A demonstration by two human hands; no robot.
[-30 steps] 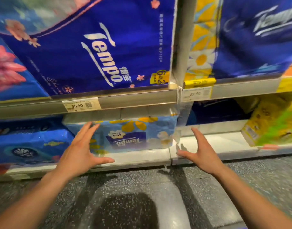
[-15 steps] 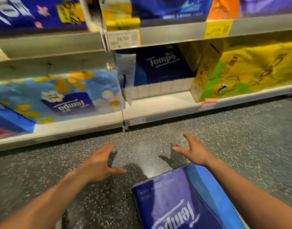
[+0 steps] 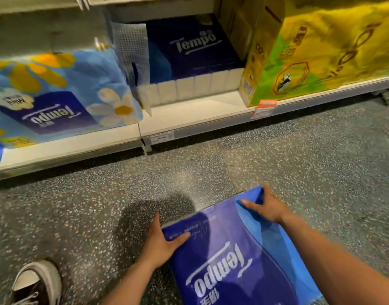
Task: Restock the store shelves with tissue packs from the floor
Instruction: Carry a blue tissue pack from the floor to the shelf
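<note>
Left grip [image 3: 161, 244] and right grip [image 3: 268, 208] clasp far corners of the blue pack [image 3: 231, 267], open floor [image 3: 189, 170] ahead.

Tempo tissue pack [image 3: 233, 249] on the floor, near: deep blue, lighter blue swoosh on its right side, white lettering. Floor [image 3: 299, 161]: grey terrazzo, pale and dark speckle. Bottom shelf [image 3: 189, 115]: off-white. Floral Tempo pack [image 3: 63, 93], far left: sky blue, yellow and white flowers, navy label panel, white script. Navy Tempo pack [image 3: 193, 47], far centre: white logo, white band along base. Mesh sheet [image 3: 132, 49] beside it: white, fine grid. Yellow pack [image 3: 321, 51], far right: yellow into green, panda emblem. Shelf tag [image 3: 266, 104]: orange-pink. Shoe [image 3: 35, 285], near left: black, white toecap.
</note>
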